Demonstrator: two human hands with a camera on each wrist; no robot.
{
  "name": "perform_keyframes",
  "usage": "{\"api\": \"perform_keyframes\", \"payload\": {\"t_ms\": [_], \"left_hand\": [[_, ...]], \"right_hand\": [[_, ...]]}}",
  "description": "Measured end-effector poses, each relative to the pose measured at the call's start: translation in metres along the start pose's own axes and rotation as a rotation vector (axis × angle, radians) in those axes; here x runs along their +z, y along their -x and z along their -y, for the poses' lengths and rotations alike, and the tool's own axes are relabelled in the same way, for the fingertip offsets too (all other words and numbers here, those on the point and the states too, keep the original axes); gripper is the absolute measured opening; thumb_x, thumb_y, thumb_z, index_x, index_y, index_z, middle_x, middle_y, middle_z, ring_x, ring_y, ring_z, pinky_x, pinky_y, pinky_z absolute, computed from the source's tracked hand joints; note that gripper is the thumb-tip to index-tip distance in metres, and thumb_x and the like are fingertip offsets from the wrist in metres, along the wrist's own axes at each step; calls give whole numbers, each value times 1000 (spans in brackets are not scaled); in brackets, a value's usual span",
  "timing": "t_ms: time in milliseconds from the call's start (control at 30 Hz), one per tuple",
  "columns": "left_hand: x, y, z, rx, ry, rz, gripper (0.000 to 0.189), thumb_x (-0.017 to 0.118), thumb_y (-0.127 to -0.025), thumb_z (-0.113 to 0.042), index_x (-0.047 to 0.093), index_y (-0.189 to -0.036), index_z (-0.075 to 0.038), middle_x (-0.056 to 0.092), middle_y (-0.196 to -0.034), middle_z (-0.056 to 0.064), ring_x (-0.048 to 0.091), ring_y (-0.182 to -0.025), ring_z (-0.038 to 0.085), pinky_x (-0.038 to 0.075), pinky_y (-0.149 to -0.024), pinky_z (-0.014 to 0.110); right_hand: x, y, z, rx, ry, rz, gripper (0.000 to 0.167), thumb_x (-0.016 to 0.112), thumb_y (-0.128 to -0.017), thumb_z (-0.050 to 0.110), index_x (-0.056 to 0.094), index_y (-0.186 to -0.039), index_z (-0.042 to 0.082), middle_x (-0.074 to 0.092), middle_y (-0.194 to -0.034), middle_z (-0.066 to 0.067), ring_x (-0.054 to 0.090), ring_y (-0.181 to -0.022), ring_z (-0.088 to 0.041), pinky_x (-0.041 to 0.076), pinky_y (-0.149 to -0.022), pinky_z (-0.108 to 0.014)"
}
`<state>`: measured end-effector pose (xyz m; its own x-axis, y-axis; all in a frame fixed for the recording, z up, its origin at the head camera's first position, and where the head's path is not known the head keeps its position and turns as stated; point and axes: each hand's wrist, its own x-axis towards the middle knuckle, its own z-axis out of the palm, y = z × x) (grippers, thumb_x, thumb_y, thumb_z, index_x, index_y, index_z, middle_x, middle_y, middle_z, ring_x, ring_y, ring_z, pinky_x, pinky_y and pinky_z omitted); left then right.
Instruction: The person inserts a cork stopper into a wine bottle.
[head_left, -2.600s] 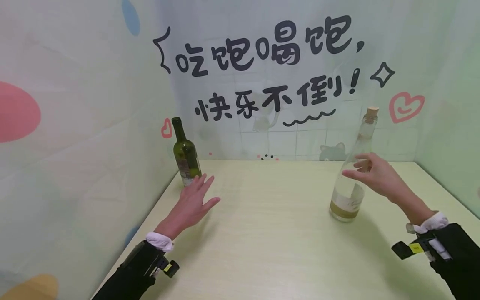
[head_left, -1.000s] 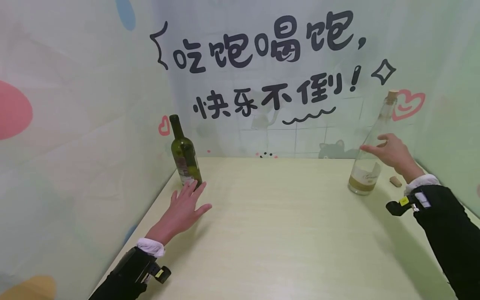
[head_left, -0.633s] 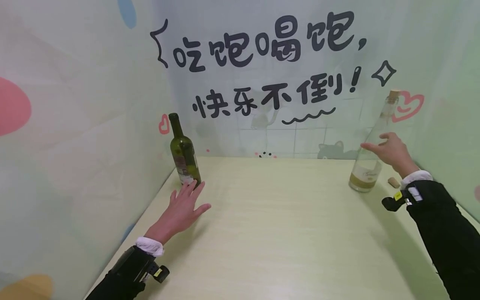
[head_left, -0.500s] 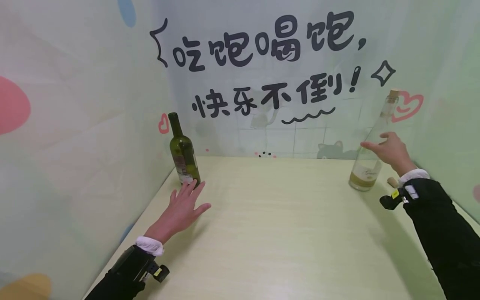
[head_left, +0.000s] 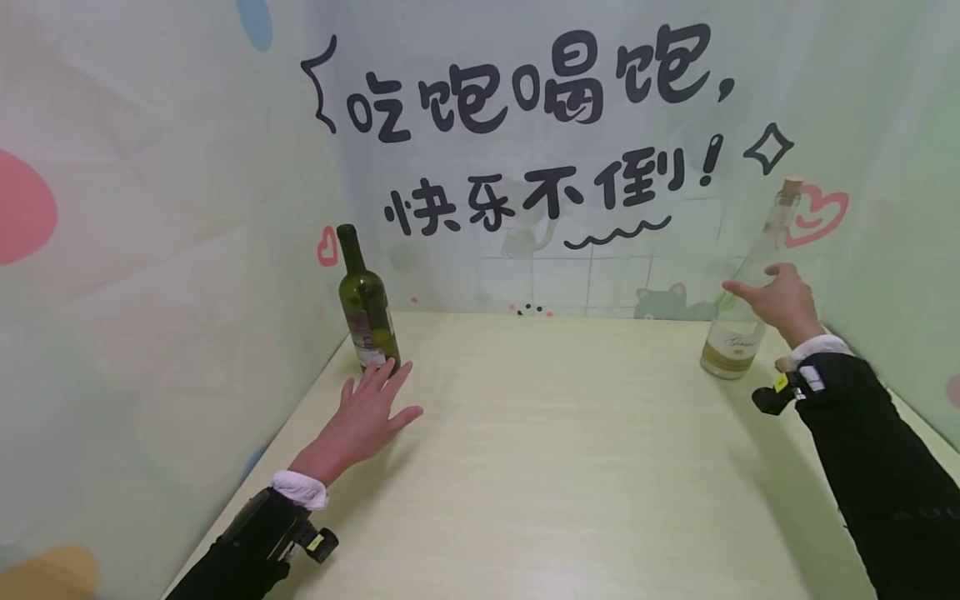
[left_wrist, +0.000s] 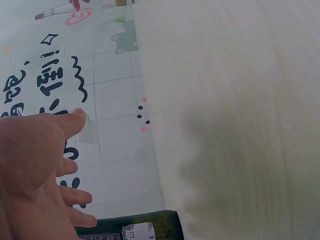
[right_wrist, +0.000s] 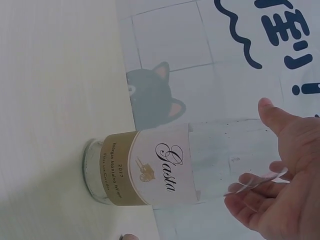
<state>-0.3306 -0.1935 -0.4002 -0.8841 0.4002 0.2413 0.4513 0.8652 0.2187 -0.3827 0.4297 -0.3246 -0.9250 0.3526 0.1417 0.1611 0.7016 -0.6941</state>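
Note:
A clear glass wine bottle (head_left: 738, 337) with a cork in its neck stands at the back right of the table; its "Gasta" label (right_wrist: 167, 167) faces the right wrist camera. My right hand (head_left: 783, 302) holds it round its middle, thumb on the near side and fingers curled behind the glass. At the back left stands a dark green wine bottle (head_left: 367, 312). My left hand (head_left: 360, 425) is spread in front of its base, fingers fairly straight; whether the fingertips touch the glass cannot be told. The left wrist view shows part of the green bottle (left_wrist: 150, 227) beyond those fingers.
A loose cork (head_left: 783, 364) lies by the right wrist, partly covered by the sleeve. The pale wooden table (head_left: 540, 467) ends at a printed back curtain (head_left: 465, 283). Light curtains also hang at the left (head_left: 150, 333) and right (head_left: 892, 250).
Since the oldest frame, my right hand and the clear bottle have moved back and to the right. A loose cork has come into sight there. My left hand has barely shifted.

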Motion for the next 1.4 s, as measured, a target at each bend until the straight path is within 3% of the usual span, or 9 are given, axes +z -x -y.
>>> {"api": "perform_keyframes", "payload": {"t_ms": [300,567,800,1000,1133,1400], "left_hand": [[-1,-1,-3,9,8,3,73,66,-101,-40,38,-159,-6,28,-163,29,19,-151,52,15,-115,76],[1,-2,-6,16,0,8,71,66,-101,-40,41,-158,-5,29,-162,30,19,-151,52,15,-114,76],[5,-5,-8,24,-13,6,71,66,-101,-40,41,-158,-6,29,-163,29,19,-150,53,15,-114,77],[8,-6,-10,33,-31,5,70,66,-101,-40,43,-157,-6,29,-163,29,20,-150,53,15,-114,77],[8,-5,-10,35,-42,3,69,66,-101,-39,43,-157,-6,30,-162,29,21,-150,53,17,-114,77],[5,-3,-9,24,-39,-4,69,68,-101,-36,43,-156,-4,30,-161,31,21,-150,54,17,-113,77]], "right_hand": [[9,-3,-11,29,7,-87,121,53,-88,80,14,-158,-11,31,-150,-46,39,-131,-63,37,-105,-71],[12,-5,-21,37,35,-146,115,48,-92,78,15,-157,-11,39,-141,-49,45,-125,-63,40,-98,-70],[8,-9,-24,35,66,-147,112,48,-94,75,16,-155,-13,42,-135,-50,47,-120,-64,42,-94,-71],[6,-7,-30,22,80,-90,117,44,-94,78,10,-155,-16,37,-138,-52,42,-124,-66,39,-98,-73],[1,-6,-38,-44,71,-9,119,38,-95,78,2,-155,-17,29,-142,-54,35,-129,-68,33,-103,-75],[-17,-5,-72,-160,72,165,102,29,-105,66,-4,-156,-15,21,-148,-53,27,-135,-67,26,-106,-77]]}}
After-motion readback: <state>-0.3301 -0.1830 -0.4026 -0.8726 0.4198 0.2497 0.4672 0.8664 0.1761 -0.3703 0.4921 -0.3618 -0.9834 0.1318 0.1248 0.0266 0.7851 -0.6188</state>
